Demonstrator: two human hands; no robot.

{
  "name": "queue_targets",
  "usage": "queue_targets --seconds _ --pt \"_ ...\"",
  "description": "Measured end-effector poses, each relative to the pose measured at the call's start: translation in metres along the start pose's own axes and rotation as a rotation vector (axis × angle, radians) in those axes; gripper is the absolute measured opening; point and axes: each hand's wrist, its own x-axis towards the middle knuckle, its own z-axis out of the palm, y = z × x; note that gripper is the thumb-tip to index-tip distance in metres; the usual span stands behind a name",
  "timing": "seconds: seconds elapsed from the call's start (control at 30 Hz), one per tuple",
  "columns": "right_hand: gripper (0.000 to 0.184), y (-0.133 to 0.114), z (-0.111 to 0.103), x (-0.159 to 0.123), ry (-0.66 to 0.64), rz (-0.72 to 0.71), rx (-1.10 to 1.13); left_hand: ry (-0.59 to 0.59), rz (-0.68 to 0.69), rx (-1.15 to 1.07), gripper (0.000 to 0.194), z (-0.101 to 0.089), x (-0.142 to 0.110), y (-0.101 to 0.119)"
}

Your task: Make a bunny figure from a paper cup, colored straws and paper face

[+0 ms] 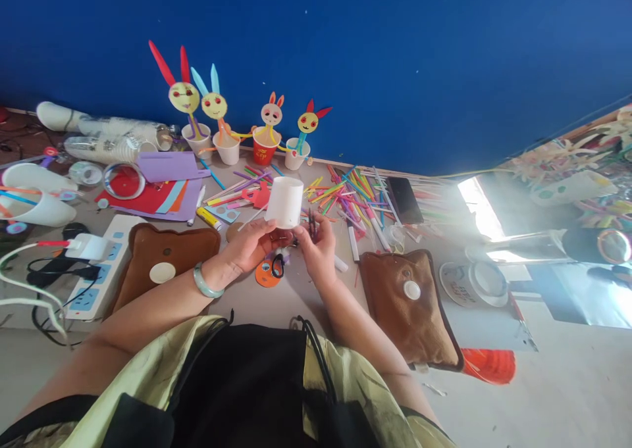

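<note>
A white paper cup point(285, 201) is held up over the middle of the table. My left hand point(251, 245) is closed around its lower left side. My right hand point(316, 245) grips a pair of small scissors point(311, 220), their dark blades pointing up, and its thumb is by the cup's lower edge. A black loop that looks like the scissors' handle point(278, 266) hangs below, between the hands. Under them lies an orange paper disc point(267, 273) with a drawn face. Behind the cup is a red paper cutout point(257, 195).
Rabbit-faced cup figures point(227, 147) stand along the blue wall. Colourful pipe cleaners or straws point(355, 195) cover the back, with a phone point(405, 199) beside them. Brown pouches point(412, 306) flank my arms. At left are a power strip point(103, 267), purple paper point(168, 166) and stacked cups point(106, 149).
</note>
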Motion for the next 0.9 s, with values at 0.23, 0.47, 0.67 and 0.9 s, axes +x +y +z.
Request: queue_targets --seconds 0.23,0.47,0.67,0.9 --pt "0.043 -0.007 -0.005 0.012 0.030 0.338 0.424 0.070 -0.109 0.172 0.042 -0.011 0.005 -0.012" --pt "0.040 -0.011 -0.009 0.011 -0.018 0.387 0.491 0.054 0.250 0.293 0.063 -0.016 0.007 -0.012" --pt "0.041 -0.014 -0.007 0.005 -0.162 0.429 0.467 -0.143 0.215 0.348 0.062 -0.012 0.001 -0.008" --pt "0.042 -0.007 -0.016 0.002 -0.054 -0.085 -0.148 0.104 0.293 0.412 0.055 -0.007 -0.001 0.002"
